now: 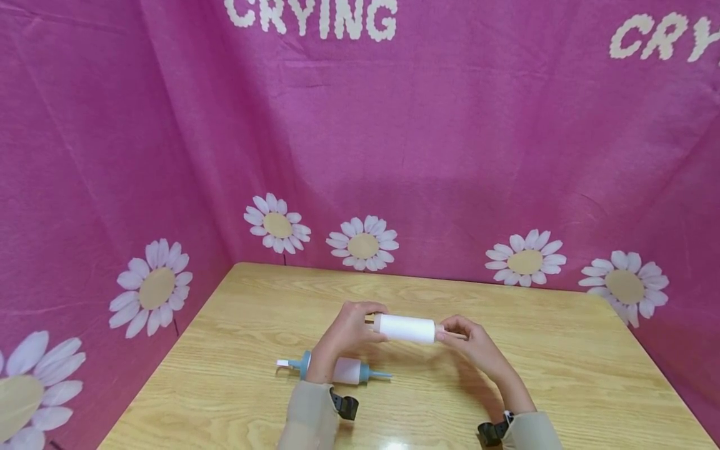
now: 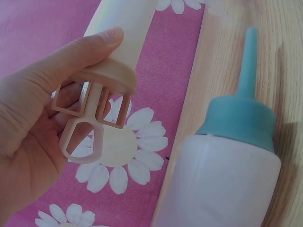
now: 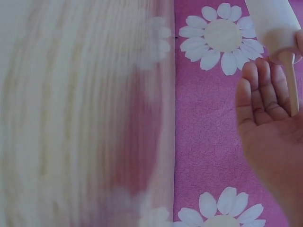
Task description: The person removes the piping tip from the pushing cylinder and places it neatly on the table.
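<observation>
Both hands hold a white piping syringe (image 1: 406, 328) level above the table. My left hand (image 1: 350, 325) grips its beige handle end; in the left wrist view the thumb lies over the beige cap (image 2: 111, 75), near a ring-ended plunger (image 2: 83, 142) and two side loops. At the other end, my right hand (image 1: 475, 345) pinches beside the thin beige nozzle (image 3: 291, 85), its other fingers bent. Below the left forearm lies a second syringe (image 1: 347, 370), pale with blue-green ends and a narrow nozzle (image 2: 247, 66), partly hidden by that arm.
The wooden table (image 1: 562, 362) reaches back to a pink curtain (image 1: 394, 137) with daisies and lettering, which also runs along the left and right sides. Each wrist wears a black camera strap.
</observation>
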A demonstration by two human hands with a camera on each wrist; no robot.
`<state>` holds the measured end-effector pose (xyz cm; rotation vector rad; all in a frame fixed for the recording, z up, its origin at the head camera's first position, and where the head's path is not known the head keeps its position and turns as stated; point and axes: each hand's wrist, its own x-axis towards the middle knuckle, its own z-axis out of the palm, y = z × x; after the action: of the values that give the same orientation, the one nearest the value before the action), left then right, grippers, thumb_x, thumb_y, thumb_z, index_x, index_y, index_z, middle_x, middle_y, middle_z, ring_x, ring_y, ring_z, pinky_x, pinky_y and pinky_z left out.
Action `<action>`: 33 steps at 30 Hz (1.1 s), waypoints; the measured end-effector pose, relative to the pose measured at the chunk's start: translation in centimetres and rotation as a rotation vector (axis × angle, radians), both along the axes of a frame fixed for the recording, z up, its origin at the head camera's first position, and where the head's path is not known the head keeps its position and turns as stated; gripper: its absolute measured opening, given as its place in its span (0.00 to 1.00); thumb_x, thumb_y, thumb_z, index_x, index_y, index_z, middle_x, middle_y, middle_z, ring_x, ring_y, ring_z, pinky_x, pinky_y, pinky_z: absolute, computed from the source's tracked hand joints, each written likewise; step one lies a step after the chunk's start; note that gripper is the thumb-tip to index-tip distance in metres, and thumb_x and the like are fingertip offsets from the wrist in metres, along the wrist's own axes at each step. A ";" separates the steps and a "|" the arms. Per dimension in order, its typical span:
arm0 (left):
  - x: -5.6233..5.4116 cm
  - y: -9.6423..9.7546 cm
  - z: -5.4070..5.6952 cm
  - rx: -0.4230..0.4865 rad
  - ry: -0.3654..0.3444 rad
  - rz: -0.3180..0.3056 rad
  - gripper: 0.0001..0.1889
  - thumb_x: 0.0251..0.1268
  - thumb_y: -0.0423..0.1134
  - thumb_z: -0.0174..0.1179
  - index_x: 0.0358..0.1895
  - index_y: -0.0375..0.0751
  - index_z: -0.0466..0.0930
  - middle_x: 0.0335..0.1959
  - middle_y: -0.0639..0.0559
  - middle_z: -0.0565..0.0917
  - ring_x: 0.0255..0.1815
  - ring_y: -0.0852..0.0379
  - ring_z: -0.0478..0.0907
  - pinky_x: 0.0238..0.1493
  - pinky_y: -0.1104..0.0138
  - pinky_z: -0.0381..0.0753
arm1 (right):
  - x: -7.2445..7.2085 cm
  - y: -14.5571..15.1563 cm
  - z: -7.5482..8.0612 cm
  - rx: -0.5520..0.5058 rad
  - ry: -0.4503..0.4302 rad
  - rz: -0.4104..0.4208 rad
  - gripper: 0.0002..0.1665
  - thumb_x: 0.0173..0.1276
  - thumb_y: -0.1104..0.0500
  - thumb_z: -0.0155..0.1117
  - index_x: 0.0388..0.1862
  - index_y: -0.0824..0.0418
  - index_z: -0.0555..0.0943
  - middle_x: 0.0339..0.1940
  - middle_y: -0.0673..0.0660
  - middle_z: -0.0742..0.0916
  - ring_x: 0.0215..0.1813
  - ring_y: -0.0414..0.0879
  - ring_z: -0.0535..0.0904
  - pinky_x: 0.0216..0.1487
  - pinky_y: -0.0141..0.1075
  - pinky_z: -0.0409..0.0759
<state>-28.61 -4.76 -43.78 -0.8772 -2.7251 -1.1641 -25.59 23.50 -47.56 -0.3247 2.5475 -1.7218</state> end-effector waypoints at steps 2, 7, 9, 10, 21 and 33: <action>0.0 0.0 0.0 0.003 -0.008 0.001 0.20 0.46 0.39 0.77 0.46 0.47 0.85 0.44 0.53 0.88 0.39 0.60 0.79 0.39 0.73 0.79 | -0.1 0.0 -0.2 -0.018 0.013 0.002 0.19 0.67 0.55 0.67 0.50 0.66 0.77 0.45 0.51 0.84 0.48 0.33 0.80 0.49 0.32 0.82; -0.1 0.0 0.0 -0.002 0.001 -0.007 0.21 0.46 0.39 0.78 0.47 0.47 0.85 0.46 0.52 0.88 0.42 0.59 0.80 0.40 0.73 0.80 | -0.1 0.1 -0.6 -0.031 0.062 0.015 0.19 0.64 0.58 0.69 0.51 0.64 0.76 0.45 0.47 0.84 0.51 0.34 0.79 0.49 0.32 0.82; -0.1 0.0 0.1 -0.004 -0.003 -0.009 0.21 0.46 0.39 0.78 0.48 0.46 0.85 0.46 0.51 0.88 0.42 0.59 0.80 0.40 0.73 0.79 | -0.1 0.2 -0.8 -0.027 0.084 0.015 0.19 0.64 0.59 0.69 0.51 0.64 0.76 0.45 0.47 0.84 0.51 0.34 0.78 0.50 0.32 0.81; -0.1 0.0 0.1 -0.006 -0.006 -0.008 0.22 0.46 0.39 0.77 0.48 0.46 0.85 0.46 0.51 0.88 0.42 0.60 0.80 0.40 0.73 0.79 | -0.1 0.2 -0.8 -0.023 0.097 0.011 0.20 0.64 0.59 0.70 0.51 0.64 0.77 0.45 0.46 0.84 0.51 0.34 0.78 0.51 0.31 0.80; 0.0 -0.1 0.1 -0.006 -0.013 -0.005 0.21 0.47 0.40 0.77 0.48 0.46 0.85 0.46 0.51 0.88 0.37 0.60 0.79 0.36 0.73 0.80 | 0.1 0.1 -0.1 0.000 0.116 -0.032 0.21 0.72 0.56 0.61 0.57 0.69 0.75 0.51 0.60 0.83 0.49 0.30 0.77 0.53 0.26 0.77; 0.1 0.0 0.0 -0.026 -0.014 0.007 0.20 0.48 0.41 0.77 0.46 0.48 0.85 0.43 0.53 0.88 0.37 0.61 0.78 0.38 0.72 0.79 | -0.1 -0.2 0.2 0.041 -0.075 -0.036 0.27 0.78 0.48 0.50 0.37 0.71 0.81 0.24 0.51 0.81 0.30 0.41 0.77 0.38 0.36 0.80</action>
<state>-28.48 -4.78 -43.80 -0.8653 -2.7577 -1.1403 -25.73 23.32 -47.38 -0.2089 2.5463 -1.6583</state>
